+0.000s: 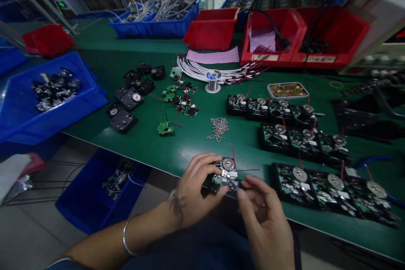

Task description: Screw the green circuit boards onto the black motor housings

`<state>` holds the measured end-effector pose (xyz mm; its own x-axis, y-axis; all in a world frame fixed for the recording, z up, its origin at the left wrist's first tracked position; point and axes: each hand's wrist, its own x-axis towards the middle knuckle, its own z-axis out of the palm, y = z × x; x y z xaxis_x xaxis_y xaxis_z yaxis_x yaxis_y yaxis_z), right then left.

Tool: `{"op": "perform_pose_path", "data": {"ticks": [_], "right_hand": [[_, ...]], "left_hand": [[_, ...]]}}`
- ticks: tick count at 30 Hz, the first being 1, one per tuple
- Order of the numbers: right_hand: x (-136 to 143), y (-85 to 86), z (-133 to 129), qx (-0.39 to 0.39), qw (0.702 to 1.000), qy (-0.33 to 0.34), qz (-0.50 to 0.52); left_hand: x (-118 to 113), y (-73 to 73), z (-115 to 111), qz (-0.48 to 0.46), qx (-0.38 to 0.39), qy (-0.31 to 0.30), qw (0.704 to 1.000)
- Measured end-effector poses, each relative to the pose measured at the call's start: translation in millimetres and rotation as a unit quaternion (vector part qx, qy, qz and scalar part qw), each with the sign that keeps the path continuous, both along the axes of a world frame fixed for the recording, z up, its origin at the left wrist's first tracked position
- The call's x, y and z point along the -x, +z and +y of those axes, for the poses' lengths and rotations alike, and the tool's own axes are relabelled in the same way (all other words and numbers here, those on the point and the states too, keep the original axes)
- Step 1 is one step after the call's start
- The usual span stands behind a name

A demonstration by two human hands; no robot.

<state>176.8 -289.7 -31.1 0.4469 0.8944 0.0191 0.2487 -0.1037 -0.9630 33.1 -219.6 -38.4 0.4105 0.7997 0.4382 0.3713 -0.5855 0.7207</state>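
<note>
My left hand [196, 185] grips a small black-cased device assembly [225, 175] near the table's front edge, fingers over its far left side and thumb at the near side. A green circuit board, a round metal disc and a raised red wire show on its open face; a dark thin wire sticks out to the right. Close against the assembly's lower right corner is my right hand [265, 215], its fingers curled and its thumb and index tips near together. What lies between those tips is too small to make out. A heap of small screws [219, 128] lies just beyond.
Rows of similar assemblies [303, 139] stand on the right. Black housings [126, 97], loose circuit boards [182, 101], a solder spool [213, 82], white cables [196, 71] and a tin of brass-coloured parts [287, 90] lie farther back. Red bins [211, 29] and a blue bin [85, 88] flank the table.
</note>
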Motion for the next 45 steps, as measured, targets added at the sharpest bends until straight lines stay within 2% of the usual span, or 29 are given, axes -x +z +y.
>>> {"op": "perform_pose_path", "data": {"ticks": [4,7,10,14,16,18,20,22,24,25,27,30,34,38,41,45], "right_hand": [[1.5,-8.2,-2.5,-0.011,0.997,0.013,-0.074],[0.9,-7.6,-1.5,-0.045,0.987,0.027,-0.15],[0.2,-6.2,0.2,-0.068,0.974,0.056,-0.209],[0.9,-5.9,0.0,-0.069,0.97,0.076,-0.22],[1.1,-5.9,-2.1,-0.069,0.973,0.071,-0.207],[0.7,-6.0,-5.1,-0.072,0.977,0.053,-0.193],[-0.2,-6.5,-8.1,-0.088,0.978,0.026,-0.185],[-1.3,-7.1,-9.9,-0.108,0.977,0.009,-0.185],[-2.3,-8.0,-10.6,-0.115,0.975,0.009,-0.19],[-2.8,-8.4,-10.8,-0.115,0.974,0.011,-0.194],[-4.1,-9.4,-11.6,-0.117,0.972,0.016,-0.201],[-8.3,-10.6,-13.9,-0.125,0.97,0.03,-0.205],[-16.4,-11.3,-16.5,-0.13,0.966,0.052,-0.218],[-19.0,-11.3,-15.5,-0.136,0.965,0.059,-0.218],[-17.4,-11.6,-12.6,-0.143,0.963,0.061,-0.22],[-17.8,-13.7,-9.9,-0.15,0.958,0.066,-0.235]], "left_hand": [[2.8,1.4,-1.6,0.02,0.026,-0.013,0.999],[8.3,2.7,-1.9,0.054,0.048,-0.011,0.997],[12.8,-0.1,-1.0,0.09,0.033,-0.017,0.995],[14.7,-1.7,1.6,0.103,-0.002,-0.024,0.994],[14.1,2.7,4.4,0.103,0.013,-0.027,0.994],[11.2,10.6,9.3,0.071,0.074,-0.024,0.994],[4.1,19.5,17.5,-0.011,0.18,-0.019,0.983],[-8.6,26.5,29.6,-0.113,0.278,-0.023,0.954],[-25.8,29.1,45.2,-0.183,0.317,-0.034,0.93],[-35.2,28.6,53.8,-0.193,0.313,-0.036,0.929],[-52.6,25.1,71.1,-0.157,0.265,-0.026,0.951],[-70.0,18.7,93.3,-0.013,0.153,-0.01,0.988],[-74.0,17.6,110.6,0.118,0.074,-0.05,0.989],[-72.1,20.0,114.4,0.156,0.055,-0.089,0.982],[-73.5,19.8,110.4,0.171,0.041,-0.089,0.98],[-64.4,26.0,109.4,0.14,0.01,-0.095,0.986]]}}
